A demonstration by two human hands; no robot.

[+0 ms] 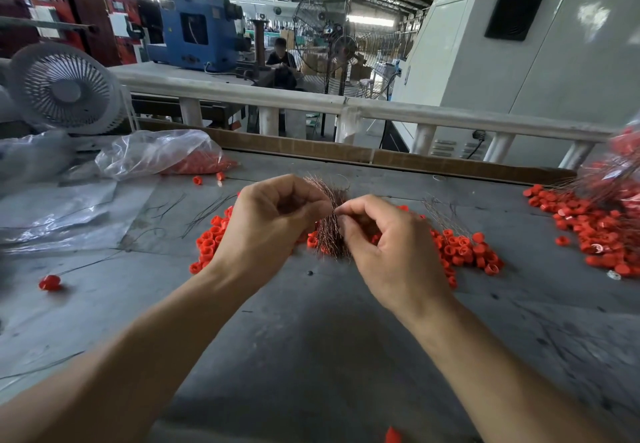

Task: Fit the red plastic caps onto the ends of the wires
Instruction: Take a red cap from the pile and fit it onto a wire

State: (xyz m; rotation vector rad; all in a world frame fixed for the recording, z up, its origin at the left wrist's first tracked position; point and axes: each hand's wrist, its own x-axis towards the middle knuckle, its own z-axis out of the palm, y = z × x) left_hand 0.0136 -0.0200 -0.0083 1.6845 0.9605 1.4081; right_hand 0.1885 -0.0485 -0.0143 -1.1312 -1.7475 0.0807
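Note:
My left hand [277, 214] grips a thick bundle of thin coppery wires [332, 231] that stands almost upright above the grey table. My right hand [381, 234] pinches at the bundle's right side with thumb and forefinger; whether it holds a single wire I cannot tell. Loose red plastic caps [464, 252] lie in a heap on the table under and around both hands. A lone red cap [50, 282] lies at the left.
A clear plastic bag with red caps [194, 162] lies at the back left beside a white fan [65, 89]. At the right edge sits a pile of caps with wires [595, 231]. Stray wires [207, 214] lie left of the hands. A cardboard strip [381, 158] borders the table's far edge.

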